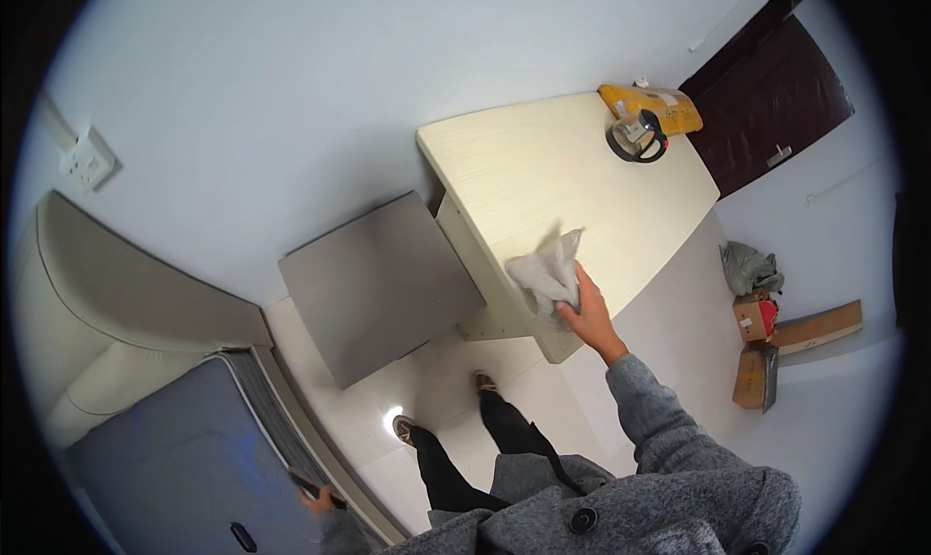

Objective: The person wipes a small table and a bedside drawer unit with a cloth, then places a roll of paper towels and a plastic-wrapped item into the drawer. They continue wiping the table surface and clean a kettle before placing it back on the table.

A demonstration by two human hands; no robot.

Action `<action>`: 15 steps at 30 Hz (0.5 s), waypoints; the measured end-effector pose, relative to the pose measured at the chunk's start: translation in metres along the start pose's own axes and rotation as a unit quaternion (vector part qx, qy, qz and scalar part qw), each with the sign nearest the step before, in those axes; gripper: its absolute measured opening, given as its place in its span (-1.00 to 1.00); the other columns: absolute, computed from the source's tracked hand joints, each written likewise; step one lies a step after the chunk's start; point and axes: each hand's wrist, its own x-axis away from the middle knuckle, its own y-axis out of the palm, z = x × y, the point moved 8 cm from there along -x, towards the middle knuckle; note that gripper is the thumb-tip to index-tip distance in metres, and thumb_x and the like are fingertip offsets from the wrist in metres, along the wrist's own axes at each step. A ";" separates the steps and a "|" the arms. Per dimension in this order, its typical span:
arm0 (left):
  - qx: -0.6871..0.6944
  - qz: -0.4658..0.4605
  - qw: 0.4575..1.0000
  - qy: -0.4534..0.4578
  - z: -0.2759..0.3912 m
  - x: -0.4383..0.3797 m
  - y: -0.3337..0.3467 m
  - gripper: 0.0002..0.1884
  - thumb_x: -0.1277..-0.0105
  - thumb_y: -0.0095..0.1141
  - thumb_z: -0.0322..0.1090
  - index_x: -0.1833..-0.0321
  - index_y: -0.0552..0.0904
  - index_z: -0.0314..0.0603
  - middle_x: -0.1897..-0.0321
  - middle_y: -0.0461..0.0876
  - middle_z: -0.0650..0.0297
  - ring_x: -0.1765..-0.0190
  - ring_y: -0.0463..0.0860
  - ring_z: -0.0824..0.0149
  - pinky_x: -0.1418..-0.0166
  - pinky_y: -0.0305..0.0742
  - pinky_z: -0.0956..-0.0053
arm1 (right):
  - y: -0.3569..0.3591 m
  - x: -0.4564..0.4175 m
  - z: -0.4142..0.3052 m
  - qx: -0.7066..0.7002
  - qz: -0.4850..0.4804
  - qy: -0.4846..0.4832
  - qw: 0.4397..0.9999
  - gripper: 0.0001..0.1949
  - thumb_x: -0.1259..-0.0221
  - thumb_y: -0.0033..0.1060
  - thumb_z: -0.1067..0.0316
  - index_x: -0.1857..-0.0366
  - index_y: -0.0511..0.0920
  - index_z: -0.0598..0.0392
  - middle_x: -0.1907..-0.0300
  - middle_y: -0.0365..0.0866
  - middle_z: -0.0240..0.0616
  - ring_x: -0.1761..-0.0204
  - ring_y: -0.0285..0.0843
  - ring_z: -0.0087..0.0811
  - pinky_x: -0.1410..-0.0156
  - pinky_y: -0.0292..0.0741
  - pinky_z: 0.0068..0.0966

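My right hand (pixel 593 315) grips a crumpled light-grey cloth (pixel 547 275) and rests it on the near end of a pale wood-grain desk (pixel 553 170). At lower left, my left hand (pixel 318 500) holds a dark, flat, elongated object (pixel 313 487) at the edge of a bare mattress (pixel 189 446); I cannot tell what it is. Towards the desk's far end, a glass kettle (pixel 637 136) with a black handle stands beside a yellow plastic parcel (pixel 676 110).
A grey-topped low cabinet (pixel 382 289) stands between desk and bed. A small black object (pixel 244 537) lies on the mattress. Cardboard boxes (pixel 749 377) and a grey-green bag (pixel 749 268) sit by the right wall. A dark door (pixel 771 104) is beyond the desk.
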 end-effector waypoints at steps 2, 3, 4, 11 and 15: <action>0.003 -0.175 0.984 0.028 0.035 0.040 0.074 0.05 -0.01 0.31 -0.49 -0.60 0.02 -0.08 -0.24 0.41 -0.14 0.00 0.54 -0.04 0.06 0.52 0.08 | 0.017 -0.010 0.039 0.059 0.026 -0.120 0.991 -0.27 -0.22 0.25 0.20 -0.50 0.18 -0.06 -0.36 0.33 0.12 -0.37 0.30 0.11 -0.46 0.24 -0.03; 0.014 -0.177 0.972 0.154 0.058 0.054 0.092 0.05 -0.02 0.30 -0.50 -0.61 -0.01 -0.02 -0.22 0.42 -0.13 -0.01 0.57 -0.01 0.07 0.53 0.06 | 0.033 -0.021 0.037 0.107 0.024 -0.126 0.986 -0.29 -0.25 0.22 0.17 -0.50 0.19 -0.10 -0.38 0.31 0.08 -0.39 0.28 0.09 -0.47 0.21 0.02; -0.065 -0.271 0.959 0.052 0.107 0.128 0.135 0.06 -0.02 0.30 -0.49 -0.61 0.01 0.06 -0.25 0.39 -0.09 -0.08 0.57 0.01 -0.01 0.54 0.07 | 0.049 -0.014 0.059 0.173 0.015 -0.099 0.980 -0.32 -0.28 0.20 0.13 -0.50 0.20 -0.14 -0.40 0.29 0.04 -0.41 0.25 0.06 -0.47 0.17 0.07; -0.144 -0.387 0.881 0.232 0.227 0.380 0.278 0.14 0.18 0.37 -0.47 -0.58 0.06 -0.03 -0.08 0.35 0.14 -0.04 0.51 0.18 -0.13 0.50 0.29 | 0.016 -0.093 0.130 0.137 0.047 -0.157 0.977 -0.52 -0.42 0.02 0.20 -0.40 0.34 -0.18 -0.44 0.26 -0.18 -0.46 0.19 -0.10 -0.46 0.16 0.13; -0.224 -0.390 0.810 0.376 0.215 0.478 0.335 0.12 0.25 0.42 -0.34 -0.53 0.16 -0.19 -0.16 0.34 0.03 -0.19 0.43 0.02 -0.30 0.39 0.11 | -0.110 -0.112 0.310 0.107 0.176 -0.046 0.978 -0.56 -0.29 -0.06 0.49 -0.27 0.46 0.00 -0.30 0.44 -0.18 -0.38 0.33 -0.13 -0.44 0.24 -0.03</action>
